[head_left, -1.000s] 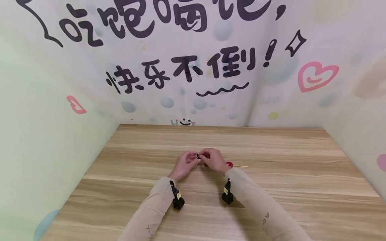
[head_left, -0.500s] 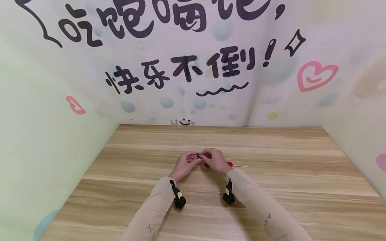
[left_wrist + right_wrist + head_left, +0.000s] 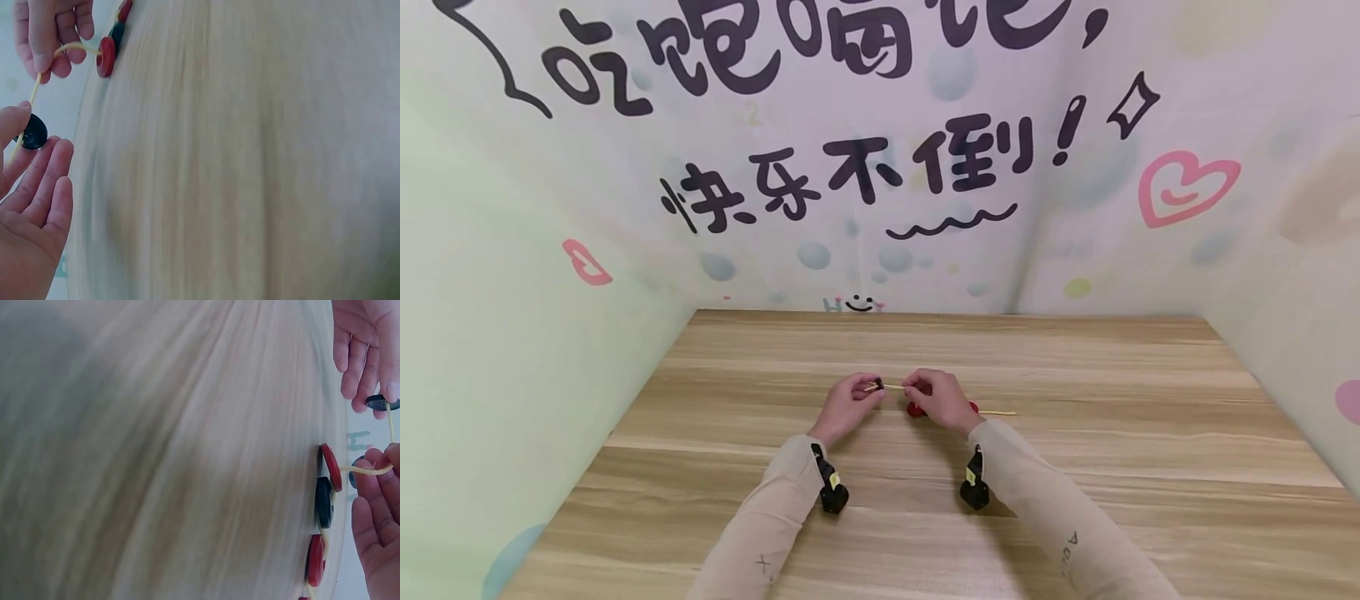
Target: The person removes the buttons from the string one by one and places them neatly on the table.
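Note:
My left hand (image 3: 844,410) pinches a round black button (image 3: 36,133) between thumb and index finger; its other fingers stretch out loosely. A yellow cord (image 3: 893,387) runs through that button and spans the gap to my right hand (image 3: 943,400), whose thumb and fingertips pinch it. Beyond the right fingers, the cord curves down to a red button (image 3: 106,57) on the table. In the right wrist view, a dark button (image 3: 324,501) and another red button (image 3: 316,559) follow along the same cord. My right hand hides part of this string in the head view.
The wood-grain table (image 3: 737,492) stretches out around both hands. To the right of my right hand lies the cord's loose tail (image 3: 1000,413). A printed white cloth wall (image 3: 820,208) rises at the table's back edge, with side walls left and right.
My left hand has moved left with the black button, away from the right hand. A straight stretch of yellow cord now shows between them. The right hand has barely moved.

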Tool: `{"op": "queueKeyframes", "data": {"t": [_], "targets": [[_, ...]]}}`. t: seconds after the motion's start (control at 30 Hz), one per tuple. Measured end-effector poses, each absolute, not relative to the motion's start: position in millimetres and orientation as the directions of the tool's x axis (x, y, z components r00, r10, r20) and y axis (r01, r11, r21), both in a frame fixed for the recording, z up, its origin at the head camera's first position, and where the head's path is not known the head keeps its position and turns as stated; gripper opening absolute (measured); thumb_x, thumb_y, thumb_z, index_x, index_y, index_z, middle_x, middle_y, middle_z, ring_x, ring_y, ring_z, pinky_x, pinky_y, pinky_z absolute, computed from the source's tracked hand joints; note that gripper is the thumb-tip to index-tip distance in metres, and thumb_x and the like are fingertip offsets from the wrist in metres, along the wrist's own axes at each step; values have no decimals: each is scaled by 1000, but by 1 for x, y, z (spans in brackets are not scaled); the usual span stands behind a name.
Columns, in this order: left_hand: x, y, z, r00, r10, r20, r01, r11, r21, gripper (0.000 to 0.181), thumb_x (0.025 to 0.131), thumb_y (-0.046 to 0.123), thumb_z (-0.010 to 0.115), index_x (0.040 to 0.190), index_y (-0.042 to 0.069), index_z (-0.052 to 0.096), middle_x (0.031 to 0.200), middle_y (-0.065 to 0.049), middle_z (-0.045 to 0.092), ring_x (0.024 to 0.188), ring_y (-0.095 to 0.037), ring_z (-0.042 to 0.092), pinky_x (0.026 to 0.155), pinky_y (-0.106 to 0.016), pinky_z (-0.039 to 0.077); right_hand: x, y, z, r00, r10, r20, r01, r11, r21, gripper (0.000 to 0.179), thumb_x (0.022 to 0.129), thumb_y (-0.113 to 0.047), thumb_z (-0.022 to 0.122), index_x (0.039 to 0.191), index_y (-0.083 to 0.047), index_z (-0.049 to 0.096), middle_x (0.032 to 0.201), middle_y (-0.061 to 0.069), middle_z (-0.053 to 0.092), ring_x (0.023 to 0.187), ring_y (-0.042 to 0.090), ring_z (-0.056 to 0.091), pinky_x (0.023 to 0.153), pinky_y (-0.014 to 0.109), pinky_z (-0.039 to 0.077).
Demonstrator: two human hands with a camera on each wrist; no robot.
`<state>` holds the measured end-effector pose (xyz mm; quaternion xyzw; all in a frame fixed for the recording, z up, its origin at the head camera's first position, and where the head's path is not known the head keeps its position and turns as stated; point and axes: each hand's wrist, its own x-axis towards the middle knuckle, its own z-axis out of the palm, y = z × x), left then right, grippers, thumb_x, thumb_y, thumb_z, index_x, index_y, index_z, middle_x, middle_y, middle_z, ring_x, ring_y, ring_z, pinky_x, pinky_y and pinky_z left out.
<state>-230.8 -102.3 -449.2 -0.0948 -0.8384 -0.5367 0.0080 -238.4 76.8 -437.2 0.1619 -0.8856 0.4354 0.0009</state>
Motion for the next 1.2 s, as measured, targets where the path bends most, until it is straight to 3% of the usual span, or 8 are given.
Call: {"op": "queueKeyframes", "data": {"t": [0.63, 0.93, 1.2], "targets": [[-234, -125, -442, -989, 101, 107, 138, 385, 912, 34, 81, 7, 63, 111, -5, 55, 97, -16, 61, 88, -27, 58, 79, -33, 47, -240, 80, -440, -948, -281, 147, -288, 572, -768, 6, 83, -9, 61, 87, -6, 64, 74, -2, 60, 67, 11, 51, 59, 24, 44], [-233, -138, -447, -990, 18, 141, 134, 465, 875, 32, 77, 0, 64, 108, -6, 57, 92, -17, 58, 84, -28, 57, 77, -36, 46, -239, 82, -440, -944, -291, 153, -301, 578, -758, 7, 83, -10, 61, 88, -6, 64, 74, -1, 58, 66, 11, 50, 56, 23, 42], [-233, -143, -451, -986, 24, 165, 150, 562, 813, 29, 74, -1, 68, 101, -7, 61, 88, -17, 58, 76, -24, 56, 71, -33, 48, -239, 83, -440, -942, -297, 158, -311, 586, -748, 5, 83, -10, 61, 86, -7, 64, 72, -1, 58, 64, 10, 49, 56, 22, 42]]}}
